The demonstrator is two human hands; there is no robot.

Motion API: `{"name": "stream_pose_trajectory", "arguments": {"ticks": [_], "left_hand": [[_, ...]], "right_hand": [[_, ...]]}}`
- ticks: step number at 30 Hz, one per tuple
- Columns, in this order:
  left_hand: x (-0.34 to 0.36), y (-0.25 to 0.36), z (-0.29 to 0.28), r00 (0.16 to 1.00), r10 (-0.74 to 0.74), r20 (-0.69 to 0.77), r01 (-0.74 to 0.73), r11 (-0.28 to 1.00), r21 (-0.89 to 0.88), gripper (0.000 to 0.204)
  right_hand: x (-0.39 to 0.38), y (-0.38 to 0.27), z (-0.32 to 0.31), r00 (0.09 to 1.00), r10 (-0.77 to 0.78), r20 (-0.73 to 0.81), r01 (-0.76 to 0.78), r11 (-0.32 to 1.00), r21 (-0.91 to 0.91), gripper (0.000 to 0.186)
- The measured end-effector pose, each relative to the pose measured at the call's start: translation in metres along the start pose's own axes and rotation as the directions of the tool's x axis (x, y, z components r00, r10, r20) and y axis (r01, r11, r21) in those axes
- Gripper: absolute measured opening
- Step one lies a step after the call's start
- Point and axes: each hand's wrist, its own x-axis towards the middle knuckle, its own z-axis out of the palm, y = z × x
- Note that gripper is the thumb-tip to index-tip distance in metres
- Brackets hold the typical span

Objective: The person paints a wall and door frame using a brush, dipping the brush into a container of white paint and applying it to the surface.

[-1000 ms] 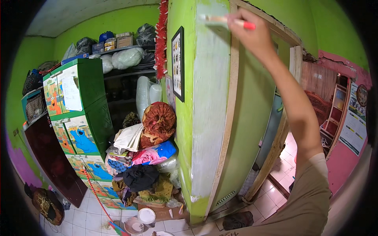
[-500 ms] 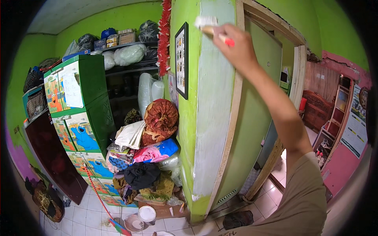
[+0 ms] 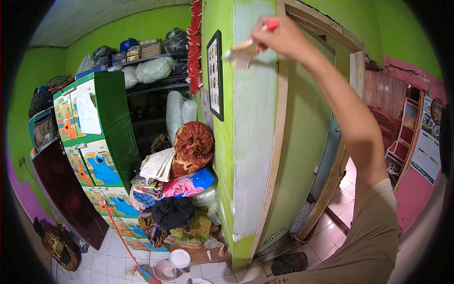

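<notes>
My right hand [image 3: 286, 41] is raised high and closed round the handle of a wide paintbrush [image 3: 240, 54]. The red end of the handle sticks out above my fingers. Whitish paint coats the bristles, which tip downward at the left edge of a pale, white-coated wall strip [image 3: 254, 142]. Whether they touch it I cannot tell. Bright green wall borders this strip on the left. A black-framed picture [image 3: 215, 75] hangs close by on that green side. My left hand is out of view.
A wooden door frame [image 3: 279, 113] and green door [image 3: 302, 137] stand right of the strip. On the left, a green drawer cabinet [image 3: 111, 113] adjoins heaped clothes [image 3: 172, 213]. A round white tub [image 3: 179, 259] and a long red-striped stick [image 3: 120, 232] are low down.
My right hand has turned, swinging the brush from bristles up, higher on the strip, to bristles down and lower left. The view has shifted slightly.
</notes>
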Motion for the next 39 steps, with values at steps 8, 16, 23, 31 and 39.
{"name": "stream_pose_trajectory", "arguments": {"ticks": [8,16,23,31,39], "left_hand": [[-0.034,0.014,0.009,0.997,0.074,-0.038,-0.075,0.997,-0.026,0.050],[-0.036,0.017,0.006,0.993,-0.018,-0.115,0.011,0.998,-0.061,0.055],[-0.044,0.022,0.003,0.998,0.040,-0.053,-0.047,0.988,-0.149,0.055],[-0.026,0.014,-0.005,0.992,0.023,-0.121,-0.034,0.996,-0.086,0.054],[0.005,0.005,-0.023,0.994,-0.017,-0.108,0.021,0.999,0.027,0.050]], "right_hand": [[0.021,-0.016,0.004,0.909,-0.262,-0.324,0.094,0.886,-0.453,0.013],[-0.075,0.001,0.042,0.940,-0.304,-0.152,0.250,0.921,-0.299,0.013],[0.019,0.004,-0.025,0.805,-0.349,-0.480,0.115,0.885,-0.451,0.013],[0.029,0.038,-0.011,0.854,-0.366,-0.371,0.123,0.833,-0.539,0.017],[-0.010,0.024,-0.029,0.912,-0.276,-0.304,0.156,0.918,-0.365,0.014]]}}
